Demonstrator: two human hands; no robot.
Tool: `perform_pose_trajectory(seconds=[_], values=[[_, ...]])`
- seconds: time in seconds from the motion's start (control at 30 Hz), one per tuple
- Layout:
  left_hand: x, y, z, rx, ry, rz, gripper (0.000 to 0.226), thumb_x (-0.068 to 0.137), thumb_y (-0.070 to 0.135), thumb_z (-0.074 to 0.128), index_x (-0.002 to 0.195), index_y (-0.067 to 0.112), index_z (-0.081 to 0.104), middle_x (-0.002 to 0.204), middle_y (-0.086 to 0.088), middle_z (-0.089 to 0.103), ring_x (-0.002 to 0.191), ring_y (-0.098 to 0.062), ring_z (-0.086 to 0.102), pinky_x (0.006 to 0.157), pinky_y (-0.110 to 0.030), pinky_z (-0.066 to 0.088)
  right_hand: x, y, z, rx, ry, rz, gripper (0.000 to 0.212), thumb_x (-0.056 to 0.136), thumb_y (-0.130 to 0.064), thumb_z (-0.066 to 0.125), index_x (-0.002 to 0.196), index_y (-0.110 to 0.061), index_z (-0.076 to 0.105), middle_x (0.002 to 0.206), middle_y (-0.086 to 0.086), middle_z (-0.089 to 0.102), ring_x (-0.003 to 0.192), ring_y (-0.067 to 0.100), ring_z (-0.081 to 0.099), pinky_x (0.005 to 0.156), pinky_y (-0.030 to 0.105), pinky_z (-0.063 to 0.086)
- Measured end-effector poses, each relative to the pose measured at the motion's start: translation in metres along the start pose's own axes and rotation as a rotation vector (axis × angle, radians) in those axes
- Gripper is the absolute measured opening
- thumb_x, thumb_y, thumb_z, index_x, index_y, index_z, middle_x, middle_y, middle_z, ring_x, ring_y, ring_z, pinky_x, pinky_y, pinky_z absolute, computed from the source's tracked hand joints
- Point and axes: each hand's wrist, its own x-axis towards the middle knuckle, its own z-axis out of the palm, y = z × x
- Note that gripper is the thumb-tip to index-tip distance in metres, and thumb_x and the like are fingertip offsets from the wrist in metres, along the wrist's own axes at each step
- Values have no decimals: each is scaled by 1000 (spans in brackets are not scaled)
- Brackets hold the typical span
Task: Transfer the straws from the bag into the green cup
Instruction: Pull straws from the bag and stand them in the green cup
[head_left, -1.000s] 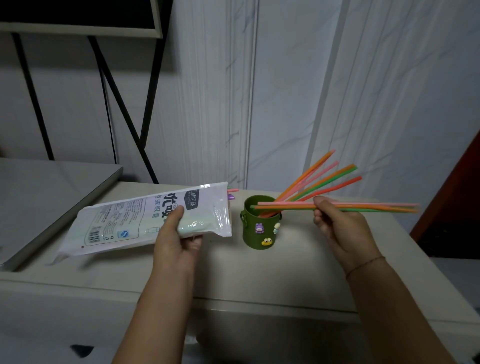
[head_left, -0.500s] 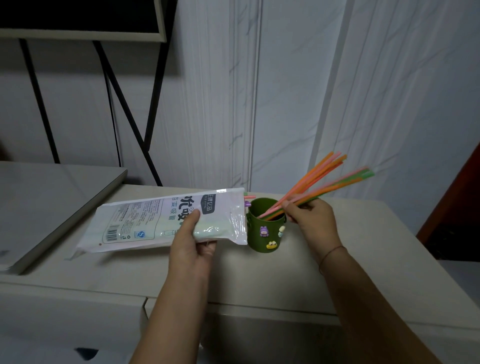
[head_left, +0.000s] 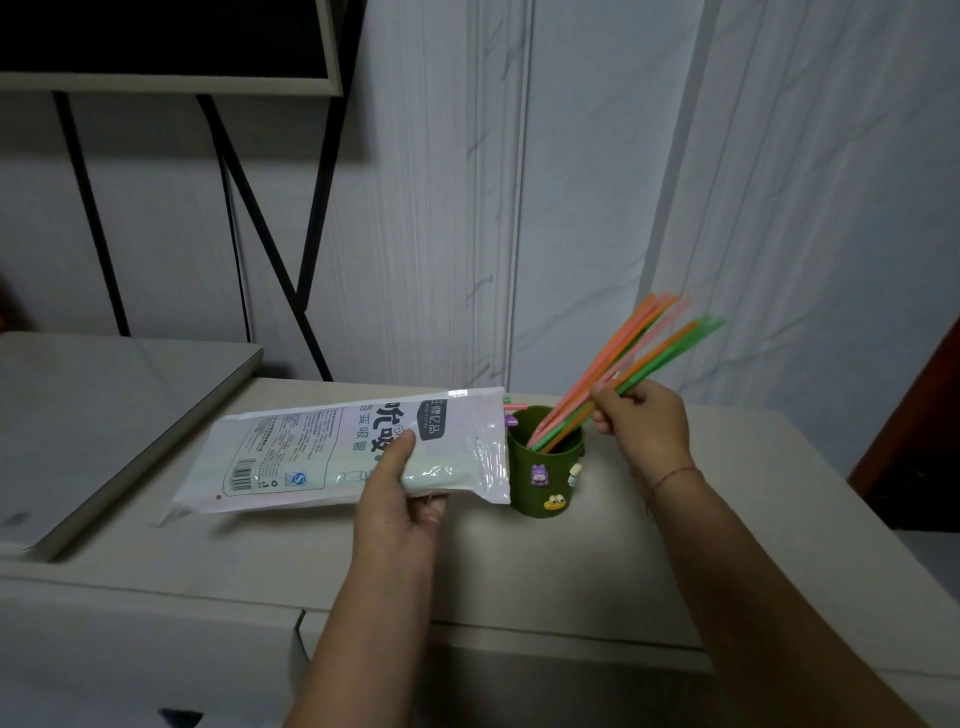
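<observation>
A white printed plastic bag is held level just above the beige tabletop, with my left hand gripping its lower edge near the open right end. A few straw tips poke out of that opening, right beside the green cup, which carries small cartoon charms. Several orange, pink and green straws lean up to the right with their lower ends inside the cup. My right hand pinches a few of these straws just to the right of the cup's rim.
The cup stands on a beige cabinet top whose front edge runs below my forearms. A lower grey surface lies to the left. Black metal legs and white wall panels stand behind. A dark red panel is at the right.
My right hand swung the bundle of straws from level to slanted and lowered their ends into the cup. The bag's open end has drawn close to the cup.
</observation>
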Motion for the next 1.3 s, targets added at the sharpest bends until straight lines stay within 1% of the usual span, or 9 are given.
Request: perform_pose_trajectory(seconds=[0.23, 0.3, 0.37, 0.5, 0.7, 0.87, 1.03, 1.13, 1.3], values=[[-1, -3, 5, -17, 16, -5, 36, 81, -2, 65, 110, 18, 59, 93, -4, 73, 92, -22, 69, 87, -49, 53, 4, 2, 4, -67, -86, 20, 15, 86, -11, 64, 71, -10, 59, 64, 6, 61, 59, 16, 58, 59, 23, 51], [-1, -5, 5, -14, 11, -19, 33, 81, -2, 65, 106, 19, 60, 86, -3, 75, 89, -22, 69, 83, -48, 55, 0, 8, 4, 63, -53, 65, 8, 84, -7, 65, 89, -3, 60, 72, 9, 63, 68, 21, 62, 64, 22, 55], [-1, -8, 5, 0, 7, -30, 33, 81, -2, 66, 106, 18, 60, 76, -1, 76, 84, -20, 70, 77, -47, 56, -3, 12, 4, 202, -30, 139, 33, 83, -3, 64, 114, 1, 54, 88, 14, 65, 82, 24, 65, 77, 27, 55], [-1, -12, 6, 37, 10, -51, 31, 80, -1, 67, 104, 18, 61, 84, -2, 75, 83, -20, 70, 76, -43, 58, -10, 14, 2, 272, -58, 200, 45, 84, 0, 61, 127, 4, 47, 112, 20, 63, 96, 25, 65, 88, 28, 51], [-6, -14, 7, 63, 6, -77, 31, 80, 0, 67, 103, 18, 60, 99, -6, 72, 90, -22, 69, 74, -41, 58, -16, 10, -10, 215, -48, 195, 26, 87, -3, 58, 112, 4, 58, 84, 8, 63, 77, 15, 63, 69, 18, 56], [-9, -14, 6, 142, -26, -35, 31, 78, 2, 70, 105, 17, 64, 103, -5, 72, 93, -21, 69, 84, -41, 55, -31, -5, -12, 166, -149, 249, 16, 91, -11, 52, 79, -9, 62, 70, 6, 56, 61, 14, 52, 49, 17, 49], [-17, -15, 9, 270, -117, 89, 29, 78, 4, 71, 104, 16, 66, 107, -6, 73, 95, -21, 70, 85, -37, 55, -57, -5, -5, 515, -265, 538, 18, 94, -20, 50, 94, -6, 62, 87, 10, 63, 72, 12, 65, 77, 30, 51], [-22, -17, 14, 299, -168, 178, 35, 78, -1, 69, 109, 15, 65, 112, -7, 72, 100, -22, 69, 89, -39, 54, -63, -10, -4, 668, -269, 607, 22, 95, -20, 46, 93, -3, 60, 93, 12, 64, 96, 19, 61, 72, 32, 50], [-24, -20, 15, 302, -195, 195, 37, 78, -3, 68, 108, 18, 65, 112, -6, 72, 102, -22, 68, 91, -41, 52, -66, -12, -2, 713, -256, 608, 22, 95, -19, 47, 90, -3, 62, 90, 13, 67, 74, 21, 63, 68, 35, 52]])
